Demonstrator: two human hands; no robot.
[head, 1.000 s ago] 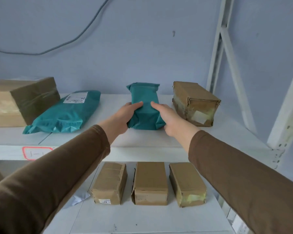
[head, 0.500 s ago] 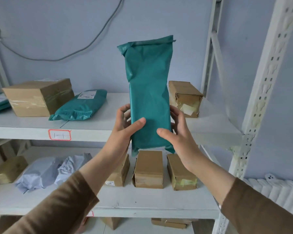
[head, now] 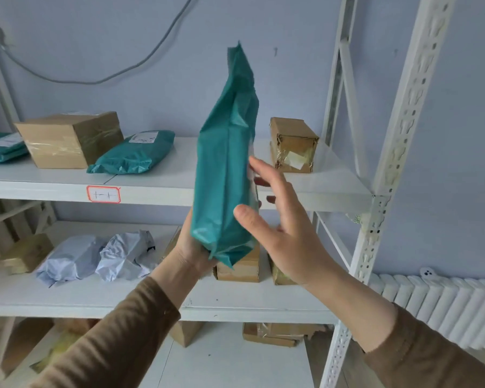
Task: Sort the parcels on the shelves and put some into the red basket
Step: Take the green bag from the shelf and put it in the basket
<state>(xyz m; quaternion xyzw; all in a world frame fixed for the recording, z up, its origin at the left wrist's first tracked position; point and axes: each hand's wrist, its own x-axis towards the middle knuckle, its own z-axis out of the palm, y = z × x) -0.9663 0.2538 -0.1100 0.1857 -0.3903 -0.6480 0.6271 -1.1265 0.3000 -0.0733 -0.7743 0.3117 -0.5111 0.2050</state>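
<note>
While left hand [head: 191,247] grips teal parcel [head: 224,175] | right hand [head: 280,231] fingers spread, touching it

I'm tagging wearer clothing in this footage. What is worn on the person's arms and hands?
Both arms wear long brown sleeves of plain soft knit, with no markings, ending at the wrists. The left hand and right hand are bare: no gloves, rings, watch or straps show.
</note>
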